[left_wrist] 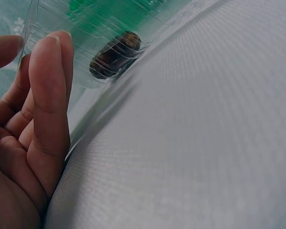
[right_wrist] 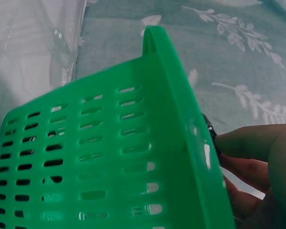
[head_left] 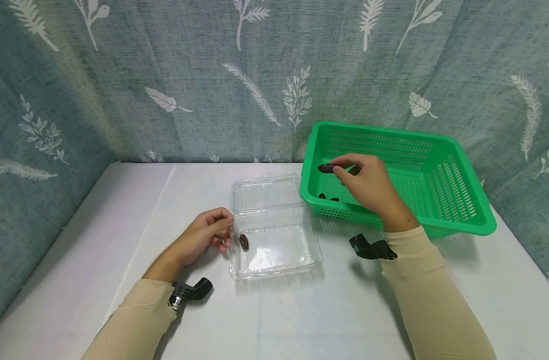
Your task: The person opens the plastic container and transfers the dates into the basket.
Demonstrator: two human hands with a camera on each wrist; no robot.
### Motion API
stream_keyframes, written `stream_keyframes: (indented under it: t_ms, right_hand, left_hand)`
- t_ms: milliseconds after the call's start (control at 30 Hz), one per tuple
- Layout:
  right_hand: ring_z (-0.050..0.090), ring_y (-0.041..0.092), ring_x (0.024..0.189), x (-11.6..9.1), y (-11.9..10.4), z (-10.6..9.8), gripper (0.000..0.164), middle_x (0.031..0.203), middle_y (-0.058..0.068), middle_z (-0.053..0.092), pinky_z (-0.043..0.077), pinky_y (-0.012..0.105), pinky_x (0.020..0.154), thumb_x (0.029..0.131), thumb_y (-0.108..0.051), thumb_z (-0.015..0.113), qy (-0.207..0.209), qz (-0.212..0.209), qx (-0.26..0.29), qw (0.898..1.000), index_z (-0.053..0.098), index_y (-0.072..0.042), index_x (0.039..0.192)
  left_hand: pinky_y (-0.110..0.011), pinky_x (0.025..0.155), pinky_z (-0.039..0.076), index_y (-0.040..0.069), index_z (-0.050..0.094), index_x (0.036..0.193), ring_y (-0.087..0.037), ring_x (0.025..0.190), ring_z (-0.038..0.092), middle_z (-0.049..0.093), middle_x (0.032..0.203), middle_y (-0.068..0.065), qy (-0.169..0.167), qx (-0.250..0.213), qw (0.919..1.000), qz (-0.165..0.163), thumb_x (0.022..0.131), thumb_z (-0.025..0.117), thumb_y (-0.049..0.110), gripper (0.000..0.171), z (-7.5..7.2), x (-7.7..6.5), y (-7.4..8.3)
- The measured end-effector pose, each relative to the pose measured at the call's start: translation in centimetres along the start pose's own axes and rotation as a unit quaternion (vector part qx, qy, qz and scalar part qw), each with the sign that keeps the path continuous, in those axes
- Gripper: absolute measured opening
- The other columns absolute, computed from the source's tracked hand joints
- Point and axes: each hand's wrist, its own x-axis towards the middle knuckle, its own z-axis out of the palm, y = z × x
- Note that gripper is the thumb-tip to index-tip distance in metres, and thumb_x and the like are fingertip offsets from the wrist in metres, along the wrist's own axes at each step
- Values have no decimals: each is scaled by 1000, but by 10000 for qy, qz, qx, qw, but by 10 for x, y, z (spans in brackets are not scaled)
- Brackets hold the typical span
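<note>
My right hand (head_left: 364,182) pinches a dark brown, wrinkled date (head_left: 326,168) between thumb and fingertips, above the left part of a green plastic basket (head_left: 470,200). In the right wrist view, the basket's wall (right_wrist: 167,143) hides most of that date. Two more dark pieces lie in the basket's near left corner, partly behind its rim. My left hand (head_left: 208,232) holds the left edge of a clear plastic clamshell box (head_left: 279,245) with its fingertips. Inside the box, near its left wall, lies one date (head_left: 244,242), seen through the plastic in the left wrist view.
The box's clear lid (head_left: 267,194) lies folded back towards the curtain, its right side against the basket. A white table (head_left: 274,320) bears both containers. Behind them hangs a grey-green curtain (head_left: 188,65) with white leaf prints.
</note>
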Motion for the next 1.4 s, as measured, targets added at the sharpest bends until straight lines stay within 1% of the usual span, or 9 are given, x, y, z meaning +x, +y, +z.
stream_keyframes:
  t_ms: [100, 200, 333, 433, 600, 767, 1000, 1233, 1400]
  right_hand:
    - [60, 17, 68, 0, 1, -2, 22, 99, 16, 71, 40, 27, 49, 100, -20, 61, -224, 221, -112, 9994, 74, -11, 115]
    - [60, 17, 71, 1, 4, -3, 23, 104, 15, 71, 42, 28, 52, 100, -21, 61, -559, 420, -274, 9972, 73, -11, 116]
    - [58, 18, 69, 3, 11, -2, 23, 117, 13, 70, 41, 27, 52, 100, -19, 59, -1059, 475, -512, 9919, 74, -11, 116]
    - [52, 16, 62, 5, 15, -1, 22, 117, 14, 69, 39, 26, 49, 100, -17, 59, -1297, 458, -559, 9889, 74, -10, 115]
    - [53, 14, 61, 5, 18, 1, 21, 111, 15, 71, 40, 26, 51, 99, -14, 61, -1484, 482, -601, 9859, 74, -7, 114]
    - [59, 17, 71, 6, 20, 2, 21, 107, 15, 73, 44, 29, 57, 98, -15, 61, -1662, 451, -632, 9830, 75, -6, 111]
    - [66, 25, 102, 7, 21, 5, 23, 112, 13, 74, 56, 40, 83, 98, -16, 61, -1906, 422, -747, 9779, 76, -5, 111]
    - [63, 25, 103, 9, 21, 7, 20, 111, 12, 74, 53, 36, 81, 98, -16, 61, -2192, 448, -728, 9719, 77, -7, 106]
    - [63, 23, 101, 9, 21, 6, 22, 111, 11, 74, 53, 36, 81, 99, -17, 58, -2217, 343, -712, 9719, 78, -8, 103]
  left_hand:
    - [-26, 55, 57, -7, 49, 108, -11, 64, 61, 57, 82, 1, -8, -6, 10000, 26, 104, 51, 20, 28, 1, 0, 0]
    - [-26, 55, 57, -7, 49, 108, -11, 64, 61, 57, 83, 1, -35, 3, 10000, 45, 104, 51, 20, 28, 1, 1, -1]
    - [-26, 54, 57, -8, 49, 107, -11, 64, 61, 57, 82, 1, -37, 15, 10000, 62, 104, 51, 19, 28, 1, 0, -1]
    - [-26, 54, 57, -9, 48, 107, -11, 63, 61, 57, 81, 1, -58, 22, 9999, 87, 104, 51, 19, 29, 1, 1, 0]
    - [-27, 54, 57, -10, 47, 109, -11, 64, 62, 58, 81, 1, -137, 44, 9998, 121, 104, 51, 21, 32, 0, 1, 1]
    - [-27, 55, 57, -9, 48, 109, -11, 64, 62, 59, 82, 1, -108, 38, 9999, 78, 104, 51, 21, 31, -1, 0, -2]
    - [-27, 55, 57, -10, 48, 110, -11, 64, 62, 59, 83, 1, -82, 8, 9999, 61, 104, 52, 23, 34, -1, -2, -1]
    - [-27, 55, 57, -10, 47, 110, -12, 64, 62, 59, 83, 1, -112, -8, 9999, 68, 104, 52, 22, 33, -1, -2, -2]
    - [-27, 54, 57, -10, 48, 109, -12, 64, 62, 59, 82, 0, -119, 5, 9999, 90, 104, 52, 23, 33, -1, -1, -2]
